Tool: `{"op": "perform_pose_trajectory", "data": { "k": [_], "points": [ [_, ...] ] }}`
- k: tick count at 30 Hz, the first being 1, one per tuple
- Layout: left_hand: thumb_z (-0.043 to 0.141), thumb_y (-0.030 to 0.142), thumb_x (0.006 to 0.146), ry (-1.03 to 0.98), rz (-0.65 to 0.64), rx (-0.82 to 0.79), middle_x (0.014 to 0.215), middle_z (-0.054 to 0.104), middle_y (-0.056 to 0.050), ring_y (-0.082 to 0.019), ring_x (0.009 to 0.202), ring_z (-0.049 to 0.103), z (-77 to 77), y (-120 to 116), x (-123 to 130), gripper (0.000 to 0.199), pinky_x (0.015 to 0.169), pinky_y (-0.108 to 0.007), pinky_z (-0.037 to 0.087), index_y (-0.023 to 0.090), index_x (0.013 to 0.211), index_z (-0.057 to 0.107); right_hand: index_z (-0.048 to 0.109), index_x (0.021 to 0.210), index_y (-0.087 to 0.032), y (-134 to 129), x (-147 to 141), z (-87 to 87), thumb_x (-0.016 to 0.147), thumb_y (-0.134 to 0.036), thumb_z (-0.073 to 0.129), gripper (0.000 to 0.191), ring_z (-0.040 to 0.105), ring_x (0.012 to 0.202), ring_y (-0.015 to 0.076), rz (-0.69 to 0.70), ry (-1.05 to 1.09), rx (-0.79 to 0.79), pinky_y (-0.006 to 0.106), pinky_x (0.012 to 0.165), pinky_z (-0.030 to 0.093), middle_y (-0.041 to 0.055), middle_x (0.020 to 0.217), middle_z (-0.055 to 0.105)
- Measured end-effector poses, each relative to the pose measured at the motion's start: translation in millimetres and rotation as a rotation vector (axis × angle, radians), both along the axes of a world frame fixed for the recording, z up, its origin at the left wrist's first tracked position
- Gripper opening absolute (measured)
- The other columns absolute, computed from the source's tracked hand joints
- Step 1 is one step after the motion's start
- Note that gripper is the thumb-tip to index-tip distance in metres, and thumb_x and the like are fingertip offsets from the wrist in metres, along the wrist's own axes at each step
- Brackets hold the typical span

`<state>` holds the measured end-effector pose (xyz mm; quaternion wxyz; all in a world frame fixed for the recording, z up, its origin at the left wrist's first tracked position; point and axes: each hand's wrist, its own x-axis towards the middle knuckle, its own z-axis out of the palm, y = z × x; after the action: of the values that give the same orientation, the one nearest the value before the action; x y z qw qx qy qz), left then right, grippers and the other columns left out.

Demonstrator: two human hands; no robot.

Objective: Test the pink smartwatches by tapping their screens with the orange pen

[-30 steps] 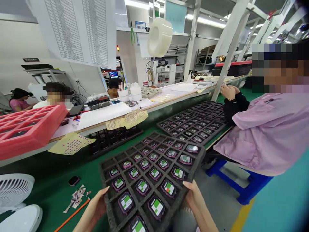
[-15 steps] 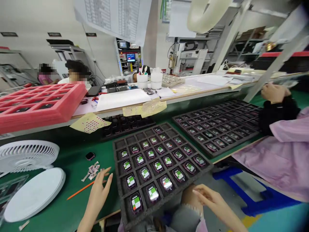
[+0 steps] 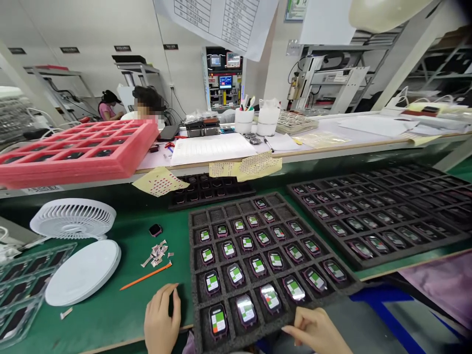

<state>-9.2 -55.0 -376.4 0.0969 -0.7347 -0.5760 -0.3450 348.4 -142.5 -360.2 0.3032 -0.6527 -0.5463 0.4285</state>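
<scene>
A dark foam tray [image 3: 271, 197] lies tilted across the front of the green bench, holding rows of smartwatches; most have lit green-and-white screens. My left hand [image 3: 162, 314] is beside the tray's left front corner, over the bench, fingers bent and thumb apart, with nothing in it. Close to the tray's front edge is my right hand [image 3: 319, 328], its fingers loosely curled and thumb spread out to the left, holding nothing visible. Whether it touches the foam I cannot tell. Beyond my left hand lie an orange stick [image 3: 145, 276], small pale scraps [image 3: 158, 253] and one dark-screened smartwatch [image 3: 155, 229].
A white fan [image 3: 83, 273] and a clear blister tray [image 3: 25, 287] occupy the left. To the right is another watch-filled foam tray [image 3: 354, 257]. A raised shelf [image 3: 313, 153] carries a pink foam tray [image 3: 125, 164], papers and white cups. A person's pink garment [image 3: 438, 275] shows at right.
My left hand has drawn back from the orange stick and scraps toward the bench's front edge. My right hand has come up close to the tray's front edge. The view has shifted left.
</scene>
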Motion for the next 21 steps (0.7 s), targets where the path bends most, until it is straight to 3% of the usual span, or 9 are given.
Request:
{"op": "perform_pose_trajectory", "data": {
  "k": [6,10,13,16,21],
  "points": [
    [0.048,0.023,0.089,-0.024,0.025,0.04,0.088,0.07,-0.007,-0.023,0.08,0.065,-0.3,-1.8,3.2,0.014,0.074,-0.033,0.044,0.021,0.093,0.062,0.047,0.049,-0.023,18.2,-11.1,0.9,0.073,-0.058,0.063,0.045,0.064,0.046,0.0196,-0.002,0.031,-0.019,0.027,0.052,0.049,0.0005,0.044,0.063],
    [0.05,0.022,0.088,-0.031,0.018,0.06,0.088,0.071,-0.007,-0.023,0.08,0.065,-0.3,-1.8,3.8,0.013,0.074,-0.033,0.044,0.021,0.093,0.061,0.048,0.051,-0.023,31.7,-17.6,12.7,0.076,-0.056,0.059,0.043,0.064,0.049,0.0185,0.077,-0.014,-0.066,0.026,0.057,0.05,-0.0004,0.047,0.063],
    [0.05,0.021,0.088,-0.031,0.022,0.049,0.088,0.071,-0.007,-0.023,0.08,0.065,-1.6,-1.7,3.6,0.012,0.074,-0.033,0.045,0.021,0.093,0.061,0.058,0.059,-0.022,34.8,-6.8,34.9,0.078,-0.046,0.063,0.031,0.064,0.055,0.017,0.286,-0.013,-0.11,0.025,0.064,0.049,-0.0014,0.052,0.066],
    [0.05,0.022,0.087,-0.054,0.022,0.023,0.088,0.071,-0.007,-0.023,0.08,0.065,-2.3,-1.7,3.4,0.013,0.074,-0.033,0.045,0.022,0.092,0.062,0.069,0.073,-0.023,41.1,10.4,68.3,0.079,-0.041,0.064,0.02,0.064,0.06,0.0173,0.458,0.02,-0.091,0.023,0.057,0.046,0.0005,0.061,0.069],
    [0.05,0.023,0.087,-0.077,0.017,0.01,0.088,0.071,-0.007,-0.023,0.08,0.065,-0.3,-2.0,4.2,0.013,0.075,-0.034,0.045,0.023,0.092,0.062,0.071,0.099,-0.025,86.2,10.7,115.3,0.089,-0.039,0.054,0.024,0.063,0.062,0.0177,0.531,-0.16,0.149,0.025,0.061,0.046,0.0001,0.065,0.067]
  ]
}}
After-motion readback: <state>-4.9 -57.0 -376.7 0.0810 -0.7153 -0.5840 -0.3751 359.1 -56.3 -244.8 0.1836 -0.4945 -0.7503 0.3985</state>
